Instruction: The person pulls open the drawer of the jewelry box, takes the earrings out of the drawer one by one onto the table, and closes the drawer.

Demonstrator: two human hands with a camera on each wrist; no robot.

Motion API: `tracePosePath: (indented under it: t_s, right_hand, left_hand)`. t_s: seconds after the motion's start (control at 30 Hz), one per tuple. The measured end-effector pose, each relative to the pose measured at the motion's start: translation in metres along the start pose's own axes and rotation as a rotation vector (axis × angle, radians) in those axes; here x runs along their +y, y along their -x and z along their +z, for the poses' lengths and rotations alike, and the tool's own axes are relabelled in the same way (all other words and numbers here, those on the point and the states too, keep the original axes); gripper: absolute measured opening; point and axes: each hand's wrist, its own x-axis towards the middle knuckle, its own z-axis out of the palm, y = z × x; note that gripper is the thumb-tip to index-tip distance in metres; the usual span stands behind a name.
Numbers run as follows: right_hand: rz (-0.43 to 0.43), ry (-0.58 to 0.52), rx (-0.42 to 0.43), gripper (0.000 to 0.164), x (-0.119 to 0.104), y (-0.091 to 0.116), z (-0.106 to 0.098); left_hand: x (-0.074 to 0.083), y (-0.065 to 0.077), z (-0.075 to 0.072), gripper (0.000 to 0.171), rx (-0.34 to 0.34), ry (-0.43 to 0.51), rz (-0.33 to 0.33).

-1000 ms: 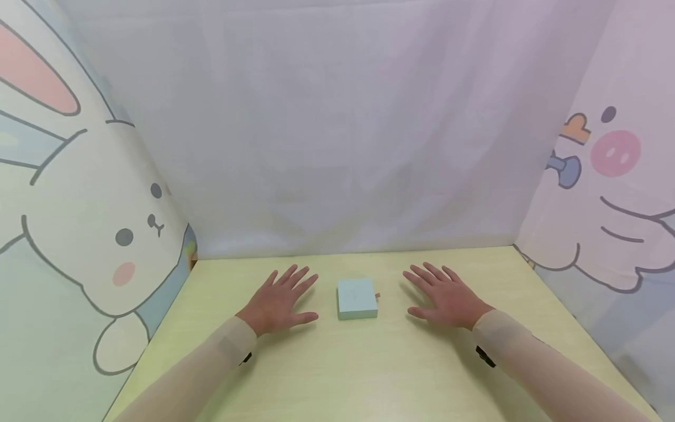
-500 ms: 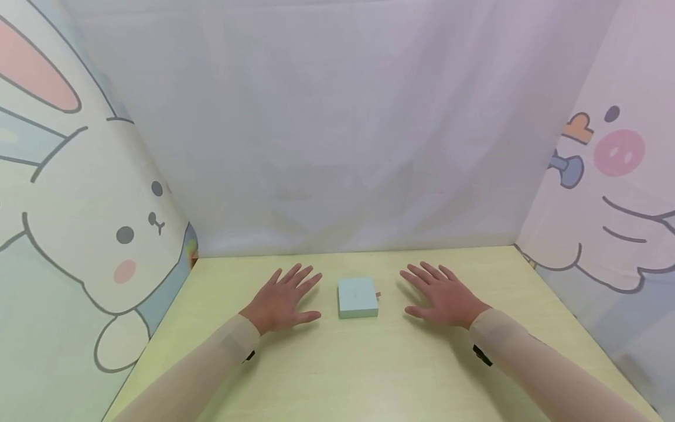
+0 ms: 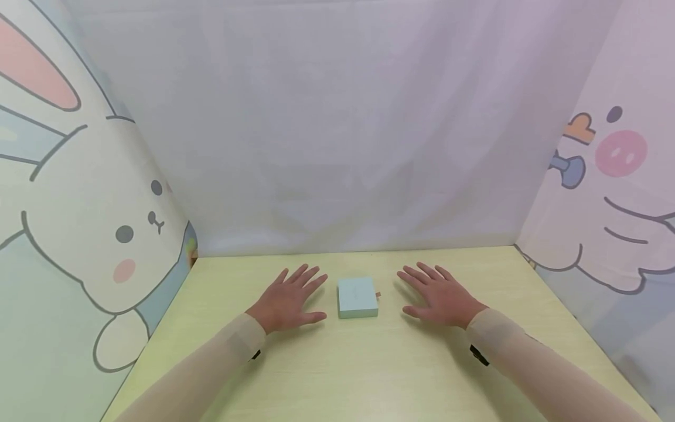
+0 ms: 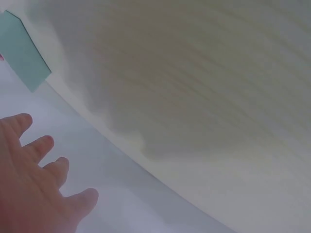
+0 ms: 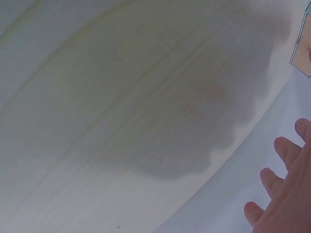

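Note:
A small pale blue-green square box (image 3: 357, 297) lies on the table between my hands, with a little brown tab (image 3: 378, 294) sticking out of its right side. To its left, my left hand (image 3: 287, 302) is spread palm down, thumb and fingers apart, holding nothing. My right hand (image 3: 440, 296) mirrors it on the other side, also spread and bare. Both hands are a short gap away from the box. A corner of the box (image 4: 24, 53) shows at the upper left of the left wrist view. In the right wrist view, an orange-tinted side of the box (image 5: 303, 46) shows at the edge.
The light wooden table (image 3: 364, 375) reaches back to a white cloth curtain (image 3: 337, 129). A rabbit-print panel (image 3: 95, 234) stands on the left, and a panel with a cartoon animal (image 3: 606, 193) on the right.
My left hand has moved a little to the right, closer to the box. My right hand has shifted slightly left toward it. The box stays in place.

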Motion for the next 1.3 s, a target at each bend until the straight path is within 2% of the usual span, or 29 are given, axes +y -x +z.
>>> tracePosePath:
  t_s: [0.43, 0.97, 1.3]
  right_hand:
    - [-0.011, -0.004, 0.006, 0.085, 0.000, -0.004, 0.007]
    - [-0.024, -0.003, 0.008, 0.084, -0.004, -0.008, 0.010]
    - [-0.026, -0.016, -0.010, 0.083, -0.015, -0.009, 0.002]
  left_hand:
    - [0.011, -0.003, -0.004, 0.088, 0.000, 0.000, 0.018]
    - [0.020, -0.013, 0.000, 0.088, -0.002, -0.002, 0.036]
    - [0.030, -0.018, 0.002, 0.086, 0.004, -0.015, 0.058]
